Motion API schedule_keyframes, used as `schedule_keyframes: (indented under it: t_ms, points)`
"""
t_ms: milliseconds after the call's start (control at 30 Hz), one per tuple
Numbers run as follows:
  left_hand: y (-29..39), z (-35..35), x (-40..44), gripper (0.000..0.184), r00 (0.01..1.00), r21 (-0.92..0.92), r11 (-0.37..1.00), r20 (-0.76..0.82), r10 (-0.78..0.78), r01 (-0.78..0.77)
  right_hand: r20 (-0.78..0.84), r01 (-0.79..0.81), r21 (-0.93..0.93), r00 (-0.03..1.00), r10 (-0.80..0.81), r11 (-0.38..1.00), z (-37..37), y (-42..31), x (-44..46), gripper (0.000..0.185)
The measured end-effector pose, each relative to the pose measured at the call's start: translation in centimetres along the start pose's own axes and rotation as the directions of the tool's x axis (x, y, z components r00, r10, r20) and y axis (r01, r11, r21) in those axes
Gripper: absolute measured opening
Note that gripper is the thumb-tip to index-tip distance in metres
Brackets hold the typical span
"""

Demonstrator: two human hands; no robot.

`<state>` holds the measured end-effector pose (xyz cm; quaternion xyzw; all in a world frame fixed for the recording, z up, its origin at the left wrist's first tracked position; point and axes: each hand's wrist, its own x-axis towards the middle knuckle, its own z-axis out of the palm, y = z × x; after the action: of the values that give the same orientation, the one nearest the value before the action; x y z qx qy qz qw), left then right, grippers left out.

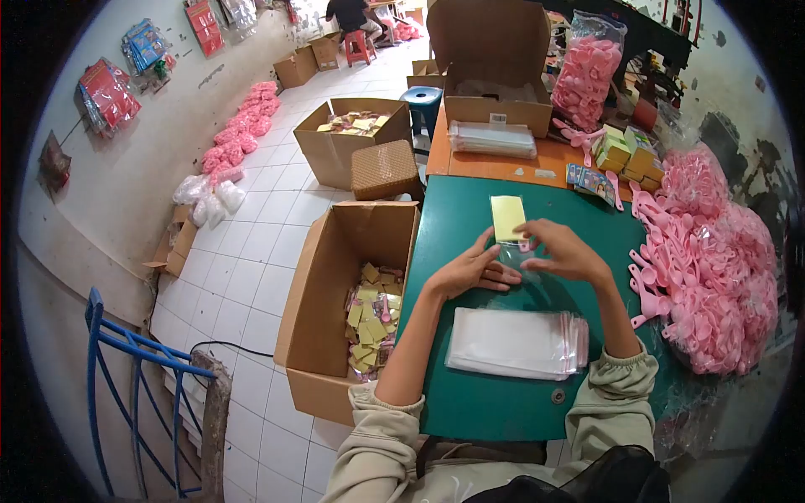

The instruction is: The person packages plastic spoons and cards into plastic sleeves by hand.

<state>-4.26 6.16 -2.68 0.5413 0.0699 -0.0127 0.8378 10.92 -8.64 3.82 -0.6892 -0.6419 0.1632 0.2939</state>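
A yellow card point(507, 216) lies in a clear plastic bag point(508, 254) on the green tabletop. At its lower right corner shows the pink handle end of a spoon or scoop point(524, 246), partly covered by fingers. My left hand point(480, 270) rests at the bag's left side, fingers stretched out and the thumb side near the card. Over the right edge of the card curves my right hand point(563, 250), its thumb and forefinger apart, fingertips touching the card's edge. Nearer to me is a stack of flat clear plastic bags point(516, 342).
Pink scoops and spoons point(713, 260) are heaped along the right side. An open carton point(306, 314) of packed yellow-card pieces stands left of the green table point(444, 411). Behind are small yellow boxes point(616, 149), more bags point(493, 140) and a large carton point(495, 109). A person sits far off.
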Motion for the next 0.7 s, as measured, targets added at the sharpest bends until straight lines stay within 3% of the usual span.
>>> schedule_keyframes:
  t_ms: [133, 233, 333, 533, 700]
  points:
    - [-0.7, 0.2, -1.0, 0.062, 0.999, 0.043, 0.998, -0.002, -0.045, 0.045, 0.098, 0.027, -0.124, 0.995, -0.015, 0.992, 2.1, 0.5, -0.6, 0.024]
    - [-1.0, 0.1, -0.8, 0.064, 0.998, 0.080, 0.995, 0.007, -0.064, 0.064, 0.049, 0.032, -0.123, 0.998, -0.027, 0.992, 3.3, 0.9, -1.0, 0.021]
    - [-1.2, 0.2, -0.5, 0.063, 0.999, 0.110, 0.993, 0.001, -0.050, 0.049, -0.026, 0.030, -0.092, 0.999, -0.032, 0.995, 4.2, 1.2, -0.9, 0.019]
    - [-1.1, 0.4, -0.5, 0.058, 0.994, 0.194, 0.976, -0.064, -0.090, 0.101, 0.041, -0.005, 0.008, 0.999, 0.005, 1.000, 4.4, 1.2, -0.4, 0.016]
    - [-1.4, 0.3, -0.2, 0.054, 0.991, 0.231, 0.969, -0.113, -0.066, 0.090, 0.043, 0.072, 0.035, 0.996, -0.074, 0.997, 4.9, 1.3, -0.3, 0.016]
